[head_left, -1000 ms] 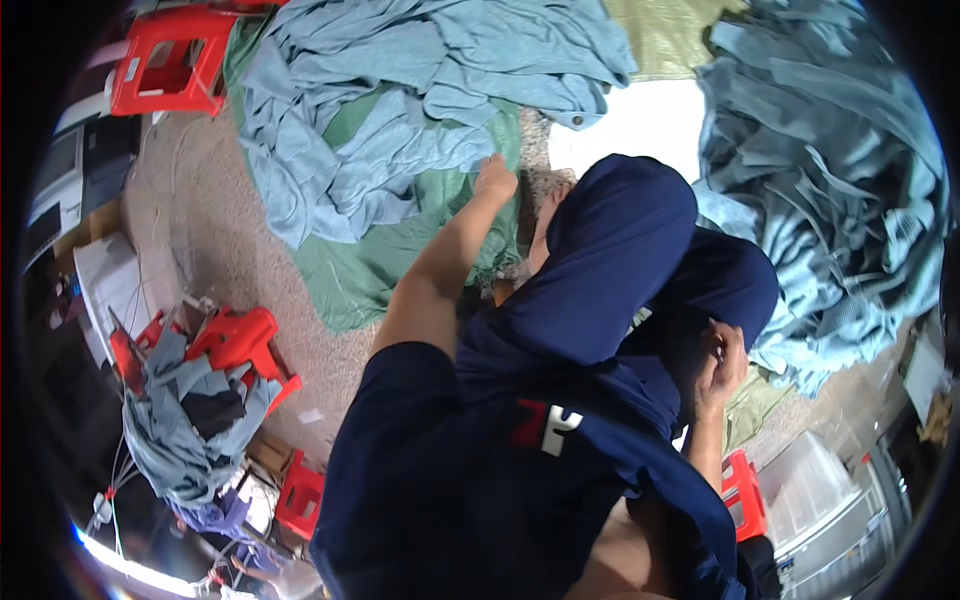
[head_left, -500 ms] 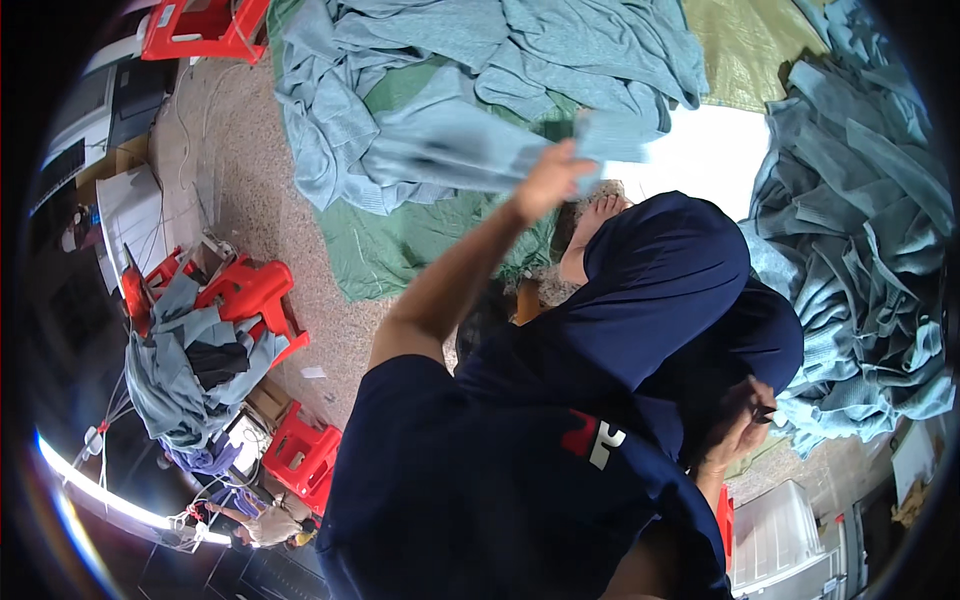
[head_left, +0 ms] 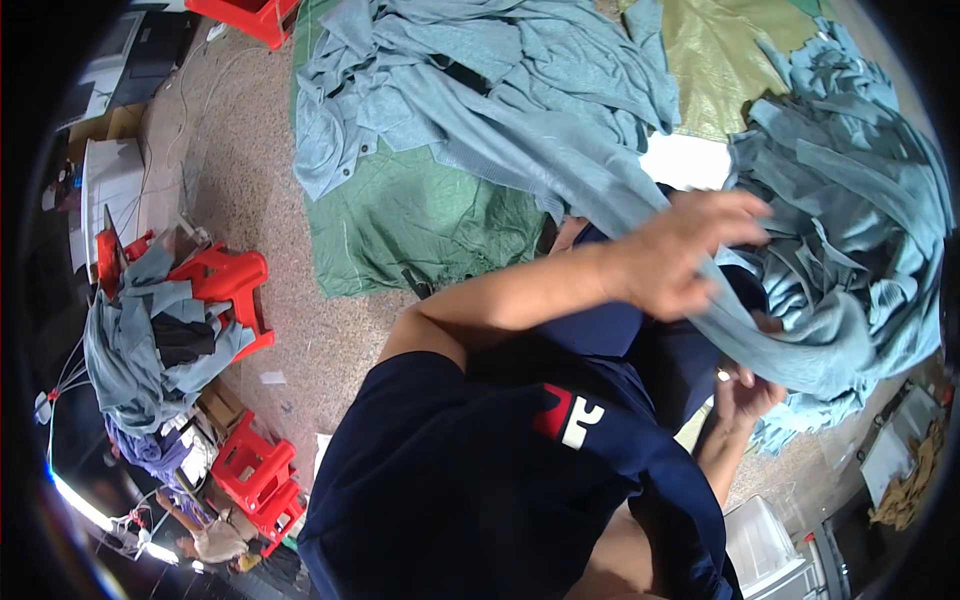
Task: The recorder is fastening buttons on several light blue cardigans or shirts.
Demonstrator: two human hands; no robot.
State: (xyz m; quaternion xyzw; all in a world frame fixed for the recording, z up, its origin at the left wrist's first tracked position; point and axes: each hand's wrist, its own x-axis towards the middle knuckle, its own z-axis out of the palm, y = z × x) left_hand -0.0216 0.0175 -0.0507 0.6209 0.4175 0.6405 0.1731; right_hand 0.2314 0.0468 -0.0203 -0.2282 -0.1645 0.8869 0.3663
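A light blue-grey knitted garment (head_left: 590, 165) stretches from the pile in front of me across my knees to the right. Over it, my left hand (head_left: 665, 260) reaches with fingers spread and slightly blurred, apparently gripping nothing. Low on the right, my right hand (head_left: 745, 395) is closed beside the hanging fold of the garment. A small glint shows at its fingers; what they hold is too small to make out. The knit partly covers this hand.
Blue-grey knitwear (head_left: 480, 50) is heaped on a green sheet (head_left: 400, 225) ahead. Another large heap (head_left: 850, 230) lies to my right, near a yellowish sheet (head_left: 715, 70). Red stools (head_left: 235, 285) stand at the left, one with clothes on it. A clear plastic box (head_left: 765, 545) is at lower right.
My left hand has swung from the pile ahead to the right, near my right hand. The garment now runs in a long strip across my knees. The view has shifted slightly.
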